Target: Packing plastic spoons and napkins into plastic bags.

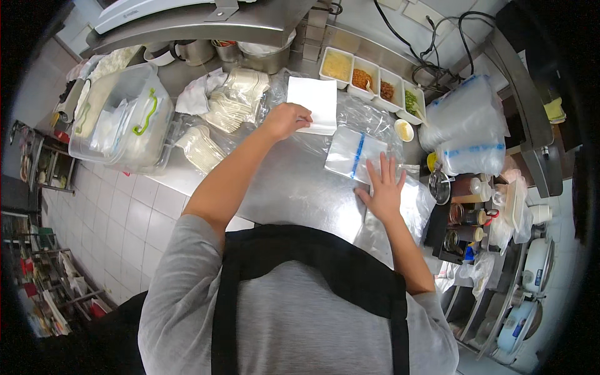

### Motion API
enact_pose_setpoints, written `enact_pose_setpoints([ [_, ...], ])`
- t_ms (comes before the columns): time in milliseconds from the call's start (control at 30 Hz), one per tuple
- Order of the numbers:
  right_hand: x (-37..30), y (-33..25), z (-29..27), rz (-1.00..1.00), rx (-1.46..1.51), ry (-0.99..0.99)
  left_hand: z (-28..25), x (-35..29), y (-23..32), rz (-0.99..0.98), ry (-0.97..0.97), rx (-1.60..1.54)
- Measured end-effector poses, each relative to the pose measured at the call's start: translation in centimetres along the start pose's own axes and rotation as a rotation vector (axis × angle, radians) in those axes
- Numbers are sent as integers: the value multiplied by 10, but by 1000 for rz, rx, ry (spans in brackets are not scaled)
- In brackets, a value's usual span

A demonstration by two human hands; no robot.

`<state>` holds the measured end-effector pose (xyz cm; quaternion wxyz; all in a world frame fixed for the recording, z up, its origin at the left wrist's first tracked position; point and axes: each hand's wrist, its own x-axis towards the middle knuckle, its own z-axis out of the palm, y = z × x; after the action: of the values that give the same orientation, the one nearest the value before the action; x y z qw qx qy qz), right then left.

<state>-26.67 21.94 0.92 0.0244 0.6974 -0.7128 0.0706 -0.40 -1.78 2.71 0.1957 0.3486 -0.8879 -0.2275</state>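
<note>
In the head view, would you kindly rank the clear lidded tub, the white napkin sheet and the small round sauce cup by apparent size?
1. Clear lidded tub, largest.
2. White napkin sheet, under the left hand.
3. Small round sauce cup, smallest.

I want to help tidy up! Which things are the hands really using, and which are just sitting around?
In use:
left hand on the white square paper sheet
right hand flat by the small clear plastic bag with a blue stripe

Just lying about:
clear plastic storage box with green handles
bundles of white plastic spoons
row of white rectangular topping trays
stacks of clear plastic cups
</note>
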Motion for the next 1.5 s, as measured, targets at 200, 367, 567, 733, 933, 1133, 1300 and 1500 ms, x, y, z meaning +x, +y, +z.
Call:
enact_pose_setpoints([
  [200,-25,14,-1,170,47,8,-2,-3,5,47,106,56],
  [367,-10,6,-25,146,147,211,-12,-57,49,479,251,323],
  [567,71,-77,-40,-243,432,454,28,-177,59,417,-38,337],
  [733,155,-181,-1,-464,522,381,19,-197,46,262,62,28],
  [933,225,-242,34,-334,319,197,-42,-197,-8,30,277,199],
  [1133,239,-245,41,-274,226,143,-61,-173,-47,-105,17,575],
  [1300,177,-206,7,-198,351,168,-69,-175,-53,89,-115,611],
  [1500,106,-128,14,220,669,-235,-70,-170,-46,-27,-116,740],
])
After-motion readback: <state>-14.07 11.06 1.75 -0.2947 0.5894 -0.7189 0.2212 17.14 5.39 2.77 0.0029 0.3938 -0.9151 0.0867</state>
